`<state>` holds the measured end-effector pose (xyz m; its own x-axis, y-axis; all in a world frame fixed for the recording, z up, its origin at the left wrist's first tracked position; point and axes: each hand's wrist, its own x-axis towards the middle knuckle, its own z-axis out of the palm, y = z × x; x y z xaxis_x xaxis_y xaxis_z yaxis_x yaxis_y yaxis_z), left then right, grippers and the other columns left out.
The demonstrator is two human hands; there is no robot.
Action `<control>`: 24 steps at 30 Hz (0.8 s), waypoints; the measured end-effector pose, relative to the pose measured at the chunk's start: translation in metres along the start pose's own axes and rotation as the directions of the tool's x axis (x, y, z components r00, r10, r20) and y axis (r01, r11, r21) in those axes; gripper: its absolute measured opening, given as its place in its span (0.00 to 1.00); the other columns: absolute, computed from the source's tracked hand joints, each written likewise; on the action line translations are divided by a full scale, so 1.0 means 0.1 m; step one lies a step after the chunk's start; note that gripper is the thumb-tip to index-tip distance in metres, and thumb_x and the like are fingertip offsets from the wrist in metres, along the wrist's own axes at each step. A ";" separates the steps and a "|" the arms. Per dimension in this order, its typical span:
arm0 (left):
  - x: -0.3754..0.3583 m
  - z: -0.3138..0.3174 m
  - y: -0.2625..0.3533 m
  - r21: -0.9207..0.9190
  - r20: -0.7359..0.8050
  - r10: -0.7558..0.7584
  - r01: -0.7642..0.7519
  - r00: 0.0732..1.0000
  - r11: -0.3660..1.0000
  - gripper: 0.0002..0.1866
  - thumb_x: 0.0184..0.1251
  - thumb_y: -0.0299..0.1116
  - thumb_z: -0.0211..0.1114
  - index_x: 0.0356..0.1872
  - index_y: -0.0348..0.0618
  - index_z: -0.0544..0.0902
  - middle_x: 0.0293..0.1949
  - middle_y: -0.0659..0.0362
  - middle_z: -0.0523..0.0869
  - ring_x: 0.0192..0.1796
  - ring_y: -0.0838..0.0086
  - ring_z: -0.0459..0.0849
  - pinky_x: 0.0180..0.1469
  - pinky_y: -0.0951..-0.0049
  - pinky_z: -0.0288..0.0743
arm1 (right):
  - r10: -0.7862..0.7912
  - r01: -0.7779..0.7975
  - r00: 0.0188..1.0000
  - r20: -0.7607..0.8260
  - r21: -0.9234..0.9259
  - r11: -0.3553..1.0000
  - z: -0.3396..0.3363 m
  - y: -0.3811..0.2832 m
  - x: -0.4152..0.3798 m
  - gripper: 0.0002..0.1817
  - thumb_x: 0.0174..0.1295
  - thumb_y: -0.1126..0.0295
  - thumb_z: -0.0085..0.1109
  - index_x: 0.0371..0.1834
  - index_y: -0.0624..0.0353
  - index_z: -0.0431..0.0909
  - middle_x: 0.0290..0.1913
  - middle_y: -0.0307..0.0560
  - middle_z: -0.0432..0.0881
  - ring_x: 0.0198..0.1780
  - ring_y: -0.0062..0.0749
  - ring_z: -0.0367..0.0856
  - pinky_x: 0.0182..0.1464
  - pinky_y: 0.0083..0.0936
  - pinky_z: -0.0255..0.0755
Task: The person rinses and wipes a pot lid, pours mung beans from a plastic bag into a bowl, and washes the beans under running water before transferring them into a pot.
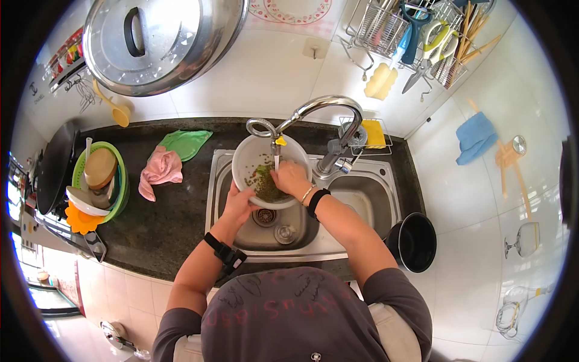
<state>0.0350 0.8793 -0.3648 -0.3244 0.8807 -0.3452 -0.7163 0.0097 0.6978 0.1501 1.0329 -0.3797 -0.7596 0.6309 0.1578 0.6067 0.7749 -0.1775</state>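
A white bowl [242, 158] is held over the left basin, under the tap, with small green beans [263, 186] in its bottom and scattered up its inner wall. My left hand [239, 204] grips the bowl's near left rim, fingers closed round it. My right hand [292, 180] reaches inside, its fingers curled together among the beans; the fingertips are partly hidden. From the chrome tap [329, 104], a hose-like spout with a yellow lever hangs over the bowl, and a stream of water runs down beside my right fingers.
The double steel sink [362, 199] has a drain strainer [265, 217] in its left basin. Pink [161, 172] and green cloths [187, 143] lie on the dark counter, left. A green basket [125, 181] of dishes stands further left, a black pot [413, 242] at right.
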 end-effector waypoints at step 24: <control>0.08 -0.12 -0.10 0.034 0.099 -0.133 0.130 0.986 0.991 0.28 0.59 0.17 0.48 0.62 0.49 0.59 0.56 0.50 0.70 0.52 0.55 0.78 0.44 0.49 0.84 | -0.370 0.377 0.856 0.361 0.054 0.925 -0.22 0.00 -0.05 0.14 0.47 0.62 0.65 0.38 0.49 0.81 0.48 0.43 0.74 0.54 0.45 0.72 0.51 0.45 0.67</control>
<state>0.0327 0.8811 -0.3821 -0.1635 0.9143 -0.3707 -0.7311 0.1400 0.6678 0.1596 1.0309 -0.3592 -0.9594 0.2390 -0.1500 0.2618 0.9522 -0.1572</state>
